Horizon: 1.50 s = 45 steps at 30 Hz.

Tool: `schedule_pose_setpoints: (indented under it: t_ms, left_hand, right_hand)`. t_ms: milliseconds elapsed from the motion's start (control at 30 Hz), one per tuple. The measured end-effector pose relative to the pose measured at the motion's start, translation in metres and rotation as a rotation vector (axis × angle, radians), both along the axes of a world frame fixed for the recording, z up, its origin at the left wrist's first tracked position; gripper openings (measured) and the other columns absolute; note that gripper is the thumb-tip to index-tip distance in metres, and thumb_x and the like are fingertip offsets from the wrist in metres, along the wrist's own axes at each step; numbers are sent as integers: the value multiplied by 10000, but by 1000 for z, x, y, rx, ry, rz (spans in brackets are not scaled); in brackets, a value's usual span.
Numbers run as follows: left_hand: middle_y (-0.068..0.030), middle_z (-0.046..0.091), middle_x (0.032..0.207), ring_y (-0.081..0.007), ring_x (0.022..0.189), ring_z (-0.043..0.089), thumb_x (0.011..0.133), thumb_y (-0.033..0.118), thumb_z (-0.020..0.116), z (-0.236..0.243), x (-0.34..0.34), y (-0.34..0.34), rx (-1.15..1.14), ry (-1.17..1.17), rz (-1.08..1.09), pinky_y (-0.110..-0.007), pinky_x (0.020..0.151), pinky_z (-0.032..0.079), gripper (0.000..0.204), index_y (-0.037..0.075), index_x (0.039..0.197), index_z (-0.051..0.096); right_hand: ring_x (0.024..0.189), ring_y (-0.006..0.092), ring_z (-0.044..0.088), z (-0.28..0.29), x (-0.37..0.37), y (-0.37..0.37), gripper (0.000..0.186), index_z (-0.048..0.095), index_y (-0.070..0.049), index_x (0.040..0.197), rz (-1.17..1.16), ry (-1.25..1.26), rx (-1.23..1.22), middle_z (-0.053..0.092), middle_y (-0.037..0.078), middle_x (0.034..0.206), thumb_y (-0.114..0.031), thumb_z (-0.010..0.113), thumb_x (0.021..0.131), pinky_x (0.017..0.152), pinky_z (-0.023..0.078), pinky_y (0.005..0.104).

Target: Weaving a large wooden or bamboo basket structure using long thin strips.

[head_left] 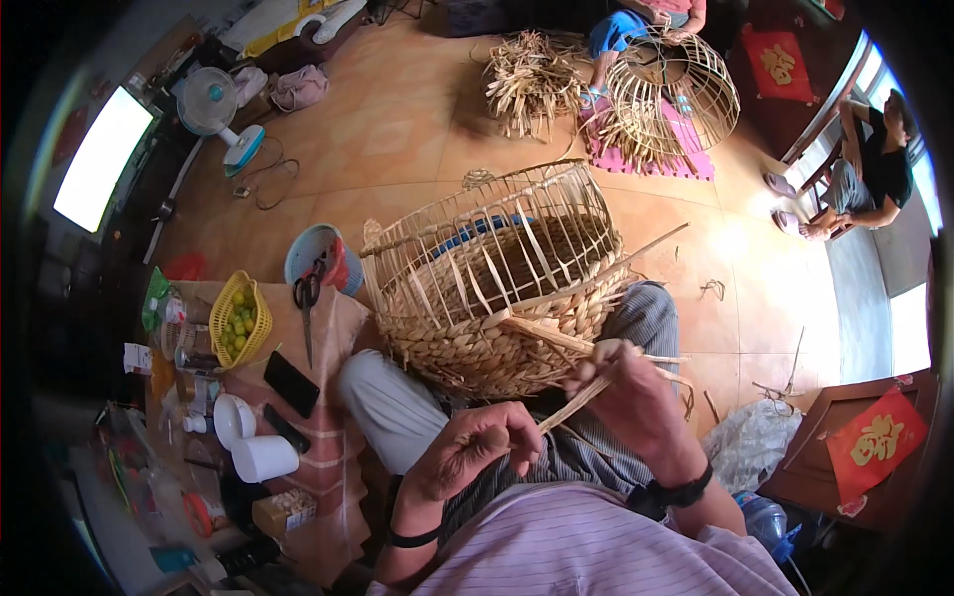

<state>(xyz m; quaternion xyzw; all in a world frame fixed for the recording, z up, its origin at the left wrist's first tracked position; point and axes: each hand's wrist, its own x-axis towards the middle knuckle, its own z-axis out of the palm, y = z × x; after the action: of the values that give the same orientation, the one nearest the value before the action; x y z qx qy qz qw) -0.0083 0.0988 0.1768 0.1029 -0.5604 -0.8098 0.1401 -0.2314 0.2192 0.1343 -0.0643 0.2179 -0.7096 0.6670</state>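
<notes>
A pale dried-fibre strand (pixel 574 405) lies slantwise between the hands, its long axis running from lower left to upper right. The right hand (pixel 628 392) is closed around its upper part; the left hand (pixel 487 447) has its fingers curled at the lower end, though whether they pinch it I cannot tell. Just beyond both, at the person's knees, is the half-woven basket (pixel 477 360), braided below with bare stakes above. The right hand is nearer its wall; whether they touch is unclear. Left of the basket, black-handled scissors (pixel 308 293) lean by a light-blue bucket (pixel 304 238), near a yellow basket (pixel 216 323) of green fruit. Farther off, another person (pixel 676 12) sits behind an open basket frame (pixel 636 84). As for writing, a red paper (pixel 850 475) on the wooden cabinet (pixel 810 452) carries a gold character; print on the small table carton (pixel 288 512) is too small to read.
</notes>
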Motion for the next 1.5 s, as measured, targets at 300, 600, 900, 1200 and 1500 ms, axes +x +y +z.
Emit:
schedule_pose_setpoints:
  t_ms: [300,600,900,1200,1500]
  left_hand:
    - [-114,733,938,-182,840,721,1102,509,435,-49,9,-7,-74,-33,342,-366,800,591,539,18,1008,636]
    - [-52,698,916,-96,754,641,1092,145,551,-35,-3,-51,-138,-425,626,-247,727,535,178,15,1132,666]
    - [-91,620,805,-179,687,600,884,44,771,-78,-67,-72,-1050,-558,758,-320,670,508,461,28,1326,642]
    - [15,412,739,-92,670,406,864,15,766,-83,-66,-88,-705,-537,677,-262,612,401,501,25,1349,641]
    - [-170,725,899,-268,818,722,955,90,672,-99,-76,-90,-799,-535,765,-399,717,552,280,56,1231,700]
  right_hand:
    - [507,52,355,23,-73,37,312,581,-102,1281,-640,589,307,441,-63,723,-353,468,1135,430,273,229]
    - [817,114,440,49,-145,37,345,647,10,1320,-724,1817,454,477,-24,917,-196,458,1119,801,429,263]
    - [788,378,720,-8,-12,-100,159,692,-38,1070,-256,1785,87,710,197,846,-103,723,928,668,562,440]
    - [760,353,737,-20,-11,-115,390,691,3,1034,-176,1828,209,737,195,857,-270,878,827,680,569,400]
    - [778,408,716,-26,-9,-129,374,672,-42,1005,-153,1865,134,714,200,820,-273,873,791,667,555,459]
